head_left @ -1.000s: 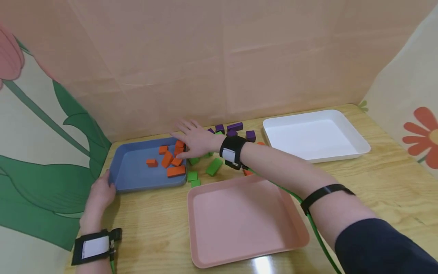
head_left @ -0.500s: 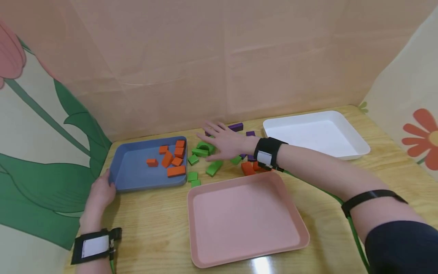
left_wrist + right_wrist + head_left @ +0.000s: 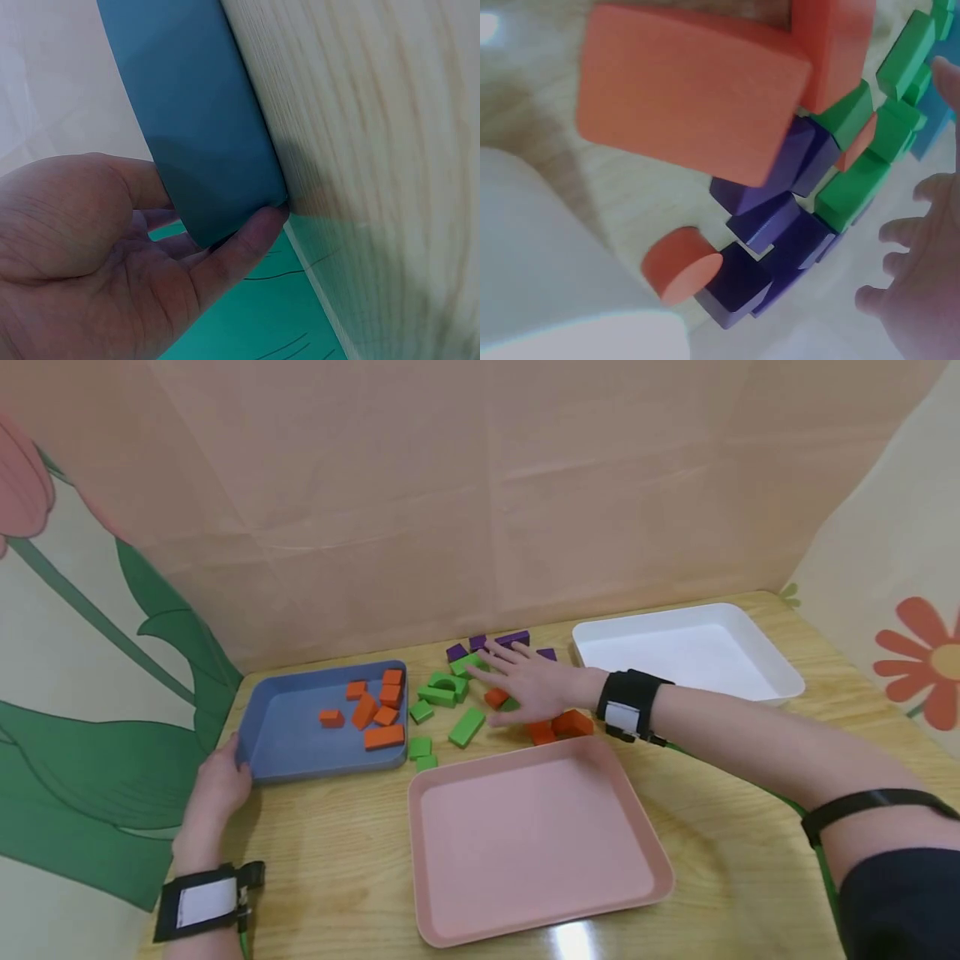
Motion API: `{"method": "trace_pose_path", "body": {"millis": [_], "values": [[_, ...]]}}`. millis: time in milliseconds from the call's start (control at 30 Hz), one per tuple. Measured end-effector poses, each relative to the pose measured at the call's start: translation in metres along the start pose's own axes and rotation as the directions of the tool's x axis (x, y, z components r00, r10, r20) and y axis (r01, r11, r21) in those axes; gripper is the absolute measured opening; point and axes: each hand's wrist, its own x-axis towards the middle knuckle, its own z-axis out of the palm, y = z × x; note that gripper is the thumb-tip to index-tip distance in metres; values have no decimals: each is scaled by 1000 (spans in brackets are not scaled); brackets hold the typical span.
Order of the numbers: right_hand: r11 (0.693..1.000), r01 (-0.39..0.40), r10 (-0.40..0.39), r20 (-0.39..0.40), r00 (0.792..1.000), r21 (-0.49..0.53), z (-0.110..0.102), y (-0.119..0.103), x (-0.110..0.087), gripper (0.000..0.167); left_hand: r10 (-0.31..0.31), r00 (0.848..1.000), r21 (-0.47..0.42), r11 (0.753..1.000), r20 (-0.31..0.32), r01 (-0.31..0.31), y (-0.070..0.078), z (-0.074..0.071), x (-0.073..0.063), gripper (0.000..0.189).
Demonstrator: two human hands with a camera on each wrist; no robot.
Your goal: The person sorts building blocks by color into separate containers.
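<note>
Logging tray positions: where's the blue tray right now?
Head view, left side: the blue tray is on the wooden table, left of the green blocks, with the left hand at its near left corner.

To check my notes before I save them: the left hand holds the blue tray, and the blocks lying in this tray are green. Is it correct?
Not quite: the blocks in the blue tray are orange, as the head view shows. The left hand does hold that tray.

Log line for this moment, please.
left hand: grips blue tray corner | right hand: fingers spread over loose blocks | blue tray: holds orange blocks | white tray: right of loose blocks
</note>
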Motion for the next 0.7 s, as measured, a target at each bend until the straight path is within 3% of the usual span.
{"method": "trace_pose_path", "body": {"millis": [200,467,700], "values": [[1000,9,-9,36,999,11,4,-1,-5,84,10,1000,6,1000,-9,-10,-1,-1,0,53],[994,-69,56,153,987,80,1,-6,-2,78,11,1000,13,1000,-3,-11,-2,-1,1,54],[998,-27,19,142,990,55,1,-9,8,67,-4,1000,4,1000,5,4,-2,1,1,54]]}}
